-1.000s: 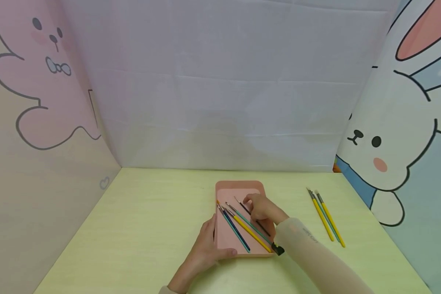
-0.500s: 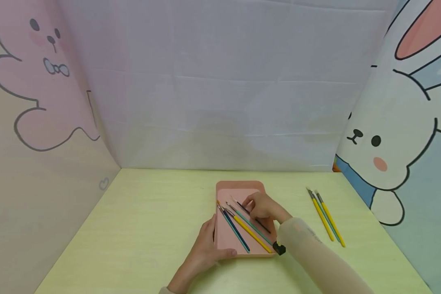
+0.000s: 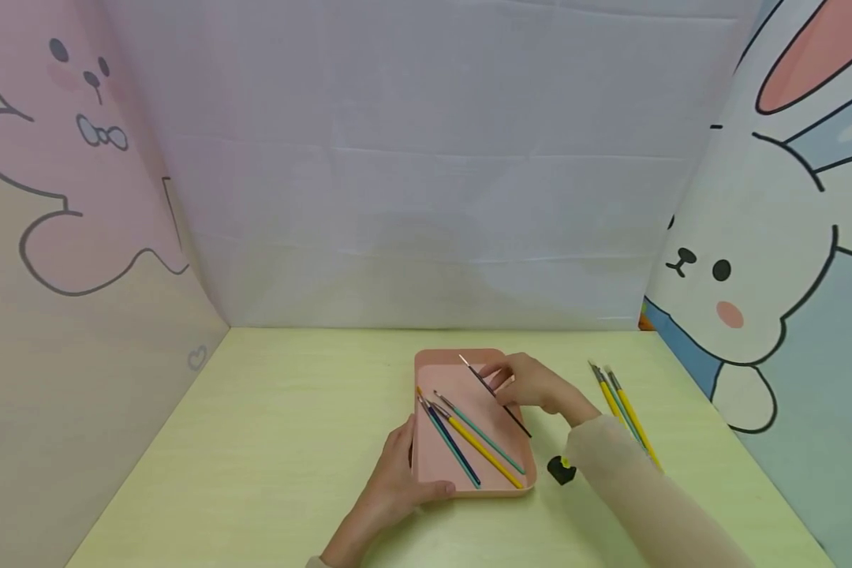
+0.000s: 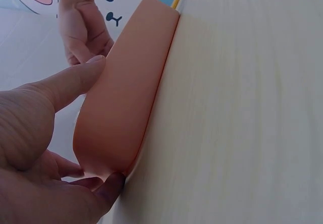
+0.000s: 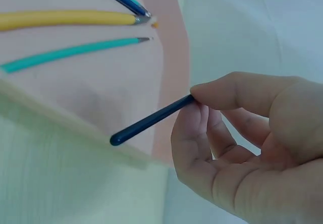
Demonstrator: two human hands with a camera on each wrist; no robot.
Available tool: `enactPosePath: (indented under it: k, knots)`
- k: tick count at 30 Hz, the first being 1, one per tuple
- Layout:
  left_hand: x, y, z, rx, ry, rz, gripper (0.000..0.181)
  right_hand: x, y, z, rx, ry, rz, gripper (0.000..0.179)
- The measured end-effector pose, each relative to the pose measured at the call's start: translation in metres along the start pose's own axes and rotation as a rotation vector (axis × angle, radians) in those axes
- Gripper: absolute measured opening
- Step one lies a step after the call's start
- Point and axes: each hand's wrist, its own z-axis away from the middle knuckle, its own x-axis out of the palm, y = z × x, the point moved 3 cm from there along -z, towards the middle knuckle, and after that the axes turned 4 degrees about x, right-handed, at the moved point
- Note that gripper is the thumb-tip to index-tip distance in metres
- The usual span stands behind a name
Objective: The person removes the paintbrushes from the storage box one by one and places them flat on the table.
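Observation:
My left hand (image 3: pixel 396 477) grips the front left corner of a pink tray (image 3: pixel 447 377); its thumb lies along the front wall, and the other fingers wrap the left side. In the left wrist view the tray's outer wall (image 4: pixel 126 88) rises between thumb and fingers. Over the tray's right part, my right hand (image 3: pixel 536 386) pinches a thin dark paintbrush (image 3: pixel 481 380) between thumb and fingertips. The brush slants with its tip away from me; its rounded handle end (image 5: pixel 151 120) sticks out in the right wrist view.
Inside the tray lie a teal paintbrush (image 3: pixel 483 435), a yellow one (image 3: pixel 484 453) and a dark blue one (image 3: pixel 458 450) with another teal beside it. Several more brushes (image 3: pixel 628 409) lie on the table at right, partly behind the right sleeve. White and cartoon-printed walls enclose the table.
My right hand has lifted the dark paintbrush from the tray floor and moved it up and to the right. The left hand keeps its grip on the tray.

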Motion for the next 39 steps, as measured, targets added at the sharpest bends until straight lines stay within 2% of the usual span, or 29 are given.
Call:
enactPosePath:
  k: [9, 18, 27, 39]
  knots:
    - [0.001, -0.002, -0.001, 0.008, 0.004, -0.011, 0.134, -0.045, 0.023, 0.03, -0.006, 0.05, -0.009, 0.054]
    - [0.001, -0.001, -0.001, 0.029, 0.004, -0.003, 0.132, -0.079, 0.06, 0.053, 0.077, 0.149, 0.025, 0.055]
    - [0.002, 0.001, -0.001, 0.027, -0.005, 0.011, 0.133, -0.093, 0.096, 0.063, 0.161, 0.229, 0.073, 0.056]
    - [0.001, 0.002, 0.001, 0.009, -0.001, 0.014, 0.136, -0.095, 0.121, 0.058, 0.162, 0.363, 0.232, 0.047]
